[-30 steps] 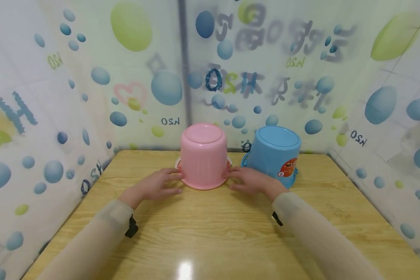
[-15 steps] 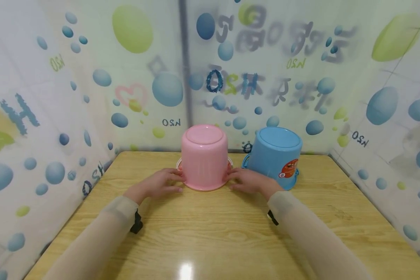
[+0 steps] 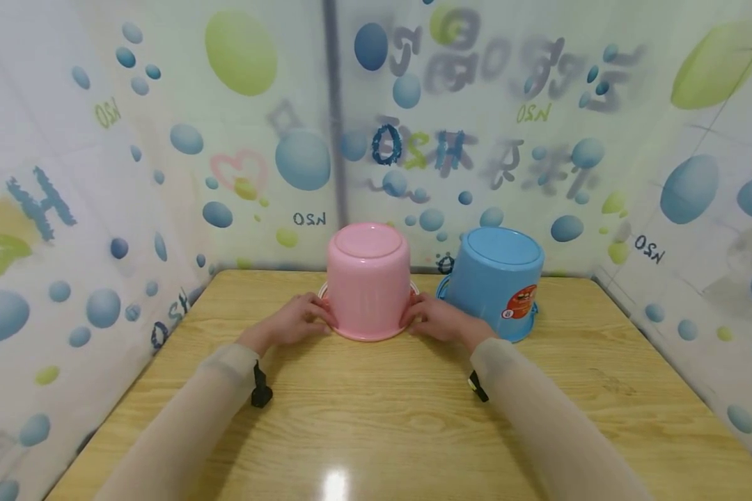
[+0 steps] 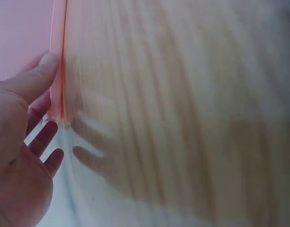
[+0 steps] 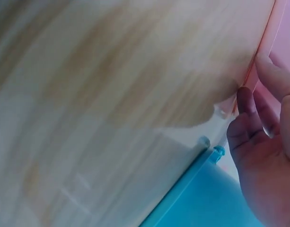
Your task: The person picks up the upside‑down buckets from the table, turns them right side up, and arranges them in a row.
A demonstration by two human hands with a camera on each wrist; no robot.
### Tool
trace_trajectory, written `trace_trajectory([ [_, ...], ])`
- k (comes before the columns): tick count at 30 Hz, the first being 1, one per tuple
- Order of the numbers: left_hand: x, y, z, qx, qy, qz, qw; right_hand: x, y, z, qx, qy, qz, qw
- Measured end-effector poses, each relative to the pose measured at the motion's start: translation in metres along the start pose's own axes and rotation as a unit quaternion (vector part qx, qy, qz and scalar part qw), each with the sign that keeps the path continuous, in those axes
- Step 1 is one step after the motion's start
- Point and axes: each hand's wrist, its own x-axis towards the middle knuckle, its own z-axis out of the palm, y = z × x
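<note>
An upside-down pink bucket [image 3: 368, 289] stands on the table near the back wall, its flat base facing up. At its left side my left hand [image 3: 294, 321] grips the lower rim. The left wrist view has the thumb on the pink rim [image 4: 57, 94], with other fingers beside and beyond it. On the opposite side my right hand [image 3: 441, 320] holds the same rim; the right wrist view shows thumb and curled fingers at its edge. White handle parts show behind both hands. Just right of it sits an upside-down blue bucket [image 3: 491, 278] with a red label.
The wooden table [image 3: 363, 410] extends in front of the buckets. Patterned curtains [image 3: 514, 125] with bubbles and lettering enclose the back and both sides. The blue bucket stands close behind my right hand and wrist.
Both hands have closed in on the pink bucket's rim, their fingers curling in from a looser pose. The buckets stay in place; the head view shifts slightly.
</note>
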Motion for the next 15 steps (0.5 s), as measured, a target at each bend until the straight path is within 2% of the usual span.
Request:
trace_trajectory([
  [7,0.007,0.009,0.005,0.022,0.022,0.014,0.9994,0.011,0.000,0.004,-0.040,0.023,0.008,0.9989],
  [15,0.005,0.008,0.010,0.039,0.044,0.003,0.9982,0.011,-0.005,0.004,-0.044,0.025,0.018,0.9985],
])
